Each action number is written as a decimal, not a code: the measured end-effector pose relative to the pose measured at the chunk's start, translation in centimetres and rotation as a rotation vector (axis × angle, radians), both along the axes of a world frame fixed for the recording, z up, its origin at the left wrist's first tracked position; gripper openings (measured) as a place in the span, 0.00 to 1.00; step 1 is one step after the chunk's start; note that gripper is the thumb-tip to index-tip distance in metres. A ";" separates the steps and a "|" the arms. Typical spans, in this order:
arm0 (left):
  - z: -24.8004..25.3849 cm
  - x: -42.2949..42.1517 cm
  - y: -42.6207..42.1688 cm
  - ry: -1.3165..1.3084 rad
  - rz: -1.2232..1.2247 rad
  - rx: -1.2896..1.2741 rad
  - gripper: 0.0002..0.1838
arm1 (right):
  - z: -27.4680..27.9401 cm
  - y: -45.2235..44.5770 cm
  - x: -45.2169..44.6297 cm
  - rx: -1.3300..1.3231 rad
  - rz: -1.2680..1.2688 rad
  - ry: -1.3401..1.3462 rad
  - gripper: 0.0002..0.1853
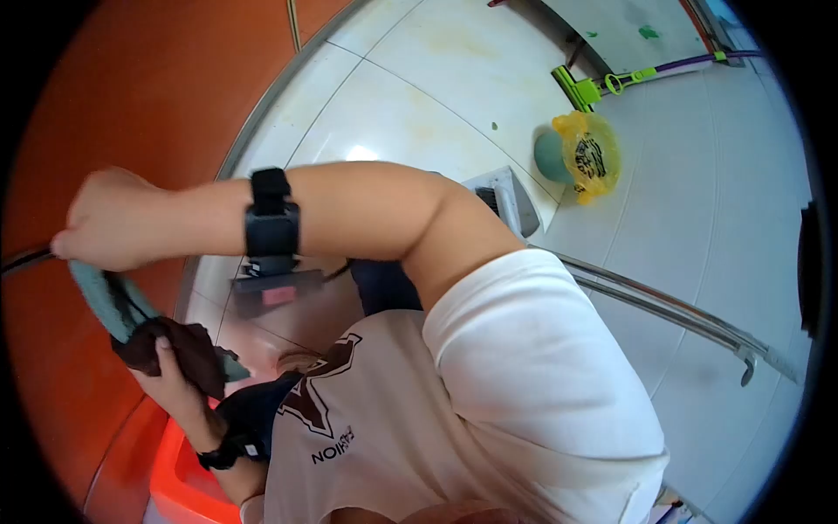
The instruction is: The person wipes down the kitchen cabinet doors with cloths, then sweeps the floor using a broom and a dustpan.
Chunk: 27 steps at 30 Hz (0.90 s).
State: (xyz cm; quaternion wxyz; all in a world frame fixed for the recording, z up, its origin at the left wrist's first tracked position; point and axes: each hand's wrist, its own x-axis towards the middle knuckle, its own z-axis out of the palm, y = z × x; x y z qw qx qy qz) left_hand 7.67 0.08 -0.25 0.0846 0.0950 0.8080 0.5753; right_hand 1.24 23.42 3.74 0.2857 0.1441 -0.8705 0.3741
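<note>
My right hand [113, 218] is closed at the far left, in front of the orange panel, and is somewhat blurred. It grips one end of a teal cloth [105, 293] that hangs down from the fist. Below it, my left hand [175, 380] is wrapped round a brown cloth [188, 349], with the thumb on top. The teal and brown cloths meet there, and a teal corner sticks out on the right. Whether they are one piece, I cannot tell. A thin dark strip reaches the right fist from the left edge.
An orange-red panel [175, 79] fills the left. At the bottom left stands a bright orange container [175, 472]. On the tiled floor are a dustpan [524, 210], a bin with a yellow bag [594, 162] and a green mop head [576, 87]. A metal rail [663, 310] runs at the right.
</note>
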 end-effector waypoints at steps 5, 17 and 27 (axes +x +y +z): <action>-3.0 2.3 0.0 -0.183 -0.090 0.022 0.32 | -6.4 1.5 8.2 -0.782 -0.019 -0.665 0.21; -3.1 2.3 -0.6 0.093 -0.427 -0.404 0.30 | -9.5 1.7 9.9 -0.659 0.061 -0.957 0.19; -2.6 2.1 0.2 -0.019 -0.418 -0.408 0.33 | -9.3 1.0 8.5 -0.884 0.089 -1.050 0.15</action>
